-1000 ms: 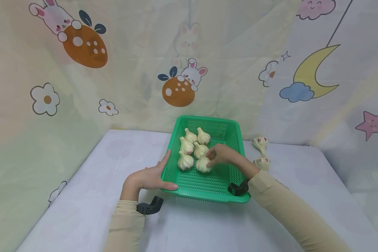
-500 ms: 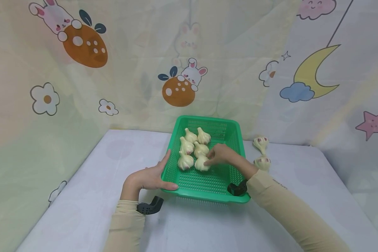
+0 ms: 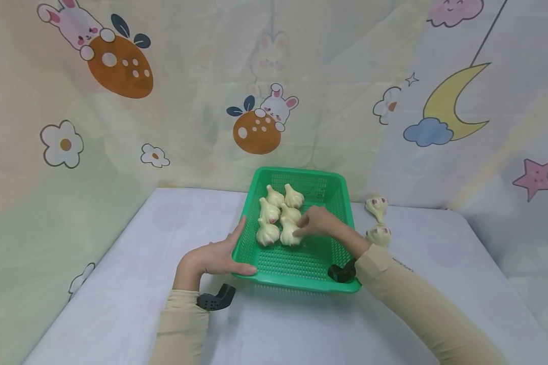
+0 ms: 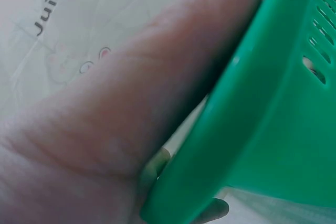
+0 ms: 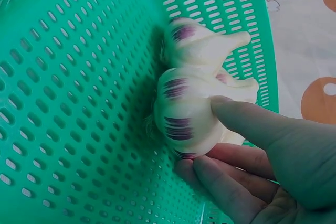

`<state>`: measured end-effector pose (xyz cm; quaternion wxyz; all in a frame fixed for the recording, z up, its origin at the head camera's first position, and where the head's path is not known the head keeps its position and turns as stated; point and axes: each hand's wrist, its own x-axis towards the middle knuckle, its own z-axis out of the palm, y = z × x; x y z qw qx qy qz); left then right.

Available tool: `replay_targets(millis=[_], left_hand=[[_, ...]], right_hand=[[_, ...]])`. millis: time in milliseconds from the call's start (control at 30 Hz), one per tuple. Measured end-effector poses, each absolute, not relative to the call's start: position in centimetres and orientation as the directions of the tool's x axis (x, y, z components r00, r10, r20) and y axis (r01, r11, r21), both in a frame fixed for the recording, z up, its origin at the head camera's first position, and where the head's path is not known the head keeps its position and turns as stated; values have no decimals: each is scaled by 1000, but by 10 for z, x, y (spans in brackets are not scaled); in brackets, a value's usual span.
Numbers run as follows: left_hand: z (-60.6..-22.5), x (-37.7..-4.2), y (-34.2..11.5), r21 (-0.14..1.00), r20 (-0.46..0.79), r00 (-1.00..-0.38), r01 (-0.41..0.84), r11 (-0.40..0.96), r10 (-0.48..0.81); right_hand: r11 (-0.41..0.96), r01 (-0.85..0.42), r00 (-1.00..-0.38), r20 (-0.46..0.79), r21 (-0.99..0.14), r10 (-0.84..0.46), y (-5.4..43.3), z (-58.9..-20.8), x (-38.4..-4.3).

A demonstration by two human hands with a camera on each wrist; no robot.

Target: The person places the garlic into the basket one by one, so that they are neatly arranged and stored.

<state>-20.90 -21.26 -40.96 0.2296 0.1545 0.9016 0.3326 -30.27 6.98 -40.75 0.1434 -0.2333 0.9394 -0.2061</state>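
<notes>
In the head view, several garlic bulbs (image 3: 269,209) stand in two columns inside the green basket (image 3: 297,288). My right hand (image 3: 320,222) reaches into it and pinches the front bulb of the right column, a garlic bulb (image 3: 290,234). The right wrist view shows the thumb on that bulb's side and fingers beneath it; the bulb has purple streaks (image 5: 178,128) and sits against a neighbouring bulb (image 5: 197,43). At the basket's near left corner, my left hand (image 3: 216,257) holds the rim (image 4: 236,114), thumb along the front, fingers at the left side.
Two more garlic bulbs (image 3: 376,207) lie on the white table (image 3: 278,334) to the right of the basket. A printed cloth (image 3: 187,76) hangs close behind the basket. Each wrist wears a black device (image 3: 216,297).
My right hand has shifted the front bulb slightly left and away from me, close up to the bulb behind it. The left hand keeps its hold at the corner.
</notes>
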Motion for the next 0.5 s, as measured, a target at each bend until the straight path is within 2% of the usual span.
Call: replay_targets(millis=[500], left_hand=[[-409, -209, -211, 676, -330, -840, 108, 729, 430]], right_hand=[[795, -371, -839, -193, -480, -509, 72, -405, -301]])
